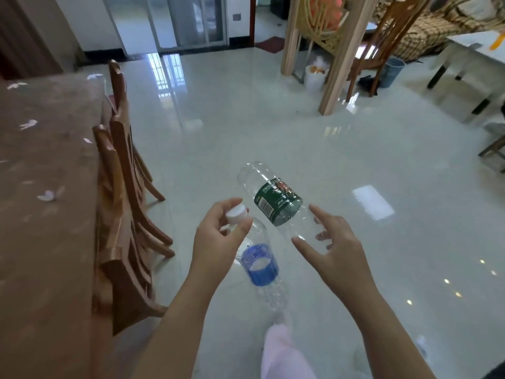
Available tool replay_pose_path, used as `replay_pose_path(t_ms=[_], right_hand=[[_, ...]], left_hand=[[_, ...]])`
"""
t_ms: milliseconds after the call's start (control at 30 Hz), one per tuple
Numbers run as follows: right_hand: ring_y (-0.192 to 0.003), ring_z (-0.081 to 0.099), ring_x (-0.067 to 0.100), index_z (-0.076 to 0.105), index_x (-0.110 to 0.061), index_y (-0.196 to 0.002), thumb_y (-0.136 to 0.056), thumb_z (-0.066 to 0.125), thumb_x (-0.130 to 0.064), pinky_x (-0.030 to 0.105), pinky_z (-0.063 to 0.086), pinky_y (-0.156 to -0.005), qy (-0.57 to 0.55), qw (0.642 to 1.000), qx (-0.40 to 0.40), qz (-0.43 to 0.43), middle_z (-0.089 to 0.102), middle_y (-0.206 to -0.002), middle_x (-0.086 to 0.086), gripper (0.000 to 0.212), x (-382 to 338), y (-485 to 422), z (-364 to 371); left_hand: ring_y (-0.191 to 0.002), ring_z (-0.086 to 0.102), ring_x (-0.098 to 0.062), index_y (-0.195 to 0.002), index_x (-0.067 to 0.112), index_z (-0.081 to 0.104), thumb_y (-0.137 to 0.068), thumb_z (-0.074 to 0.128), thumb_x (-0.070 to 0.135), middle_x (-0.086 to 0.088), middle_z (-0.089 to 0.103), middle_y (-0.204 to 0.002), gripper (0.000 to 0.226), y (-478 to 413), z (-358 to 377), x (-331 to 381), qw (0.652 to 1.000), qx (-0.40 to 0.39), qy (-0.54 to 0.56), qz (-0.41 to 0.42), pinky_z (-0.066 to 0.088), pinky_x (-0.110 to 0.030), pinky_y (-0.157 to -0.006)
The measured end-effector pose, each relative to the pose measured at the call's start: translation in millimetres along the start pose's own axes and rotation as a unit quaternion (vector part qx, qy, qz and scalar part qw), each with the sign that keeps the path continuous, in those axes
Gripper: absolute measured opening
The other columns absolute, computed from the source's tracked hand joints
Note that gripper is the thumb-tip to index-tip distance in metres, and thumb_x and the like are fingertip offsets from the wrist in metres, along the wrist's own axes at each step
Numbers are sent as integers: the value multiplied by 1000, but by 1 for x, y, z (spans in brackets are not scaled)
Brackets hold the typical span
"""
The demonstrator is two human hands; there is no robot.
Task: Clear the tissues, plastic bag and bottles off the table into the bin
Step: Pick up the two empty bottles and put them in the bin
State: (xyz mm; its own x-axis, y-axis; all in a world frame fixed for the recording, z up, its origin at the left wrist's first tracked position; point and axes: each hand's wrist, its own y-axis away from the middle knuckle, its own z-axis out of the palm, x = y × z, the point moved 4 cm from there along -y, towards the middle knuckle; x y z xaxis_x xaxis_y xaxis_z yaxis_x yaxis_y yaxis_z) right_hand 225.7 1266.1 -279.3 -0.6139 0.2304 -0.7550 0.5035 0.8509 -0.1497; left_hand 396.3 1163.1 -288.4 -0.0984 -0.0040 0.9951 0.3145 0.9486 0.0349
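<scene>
I stand on the tiled floor beside the brown table (41,242). My left hand (218,236) pinches the white-capped neck of a clear bottle with a blue label (261,266), which hangs slanting downward. My right hand (338,250) holds the clear lower end of a green-labelled bottle (277,201) between thumb and spread fingers, and the bottle points up and away. Small white tissue scraps (28,123) lie scattered on the table, another tissue scrap (49,195) nearer me. A white bin (315,76) holding rubbish stands far across the room by a wooden post.
Wooden chairs (123,242) are pushed in along the table's right edge. A blue-grey basket bin (393,71) sits beyond another chair at the back right. A white low table (464,58) stands at far right. Glossy open floor lies between me and the bins.
</scene>
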Motion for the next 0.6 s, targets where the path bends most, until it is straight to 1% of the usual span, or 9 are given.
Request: replay_pose_path(t_ms=[100,200,267,433,533,600], right_hand=[[-82,54,5,46,-30,-128,-73,73,-30,20,40,-69,-5,1000,-6,-20,52,-102,-4,61,13,-56,-13],[-83,53,1,46,-31,-128,-74,72,-30,12,39,-66,-20,999,6,-35,51,-101,-5,60,21,-109,-31],[-83,53,-1,46,-31,-128,-74,72,-31,11,38,-66,-31,999,14,-34,50,-102,-6,60,26,-144,-42],[-84,53,1,45,-32,-128,-74,71,-32,14,39,-66,-44,998,1,-42,50,-103,-5,61,34,-218,-40],[-84,54,3,45,-33,-128,-74,72,-31,17,41,-67,-50,998,-13,-44,51,-103,-5,61,35,-261,-23],[-84,54,4,45,-33,-128,-73,72,-31,17,41,-67,-49,997,-27,-46,52,-103,-5,61,34,-293,-4]], left_hand=[[-100,62,-14,-97,39,58,-81,68,20,3,67,-106,26,-48,38,14,1000,-2,-15,6,50,-43,-92],[-101,61,-12,-96,44,57,-82,67,22,8,66,-107,27,-96,72,38,999,-15,-46,25,50,-43,-92],[-101,61,-12,-96,44,57,-82,67,23,10,66,-107,28,-127,85,53,998,-13,-57,39,49,-43,-93],[-99,62,-13,-98,43,58,-81,68,23,8,67,-105,28,-193,90,62,997,23,-55,49,49,-45,-92],[-99,62,-12,-96,43,58,-81,67,22,8,68,-103,28,-231,85,57,997,39,-45,39,50,-45,-92],[-99,62,-12,-97,42,58,-81,67,22,8,67,-104,27,-262,77,51,997,54,-38,34,50,-43,-92]])
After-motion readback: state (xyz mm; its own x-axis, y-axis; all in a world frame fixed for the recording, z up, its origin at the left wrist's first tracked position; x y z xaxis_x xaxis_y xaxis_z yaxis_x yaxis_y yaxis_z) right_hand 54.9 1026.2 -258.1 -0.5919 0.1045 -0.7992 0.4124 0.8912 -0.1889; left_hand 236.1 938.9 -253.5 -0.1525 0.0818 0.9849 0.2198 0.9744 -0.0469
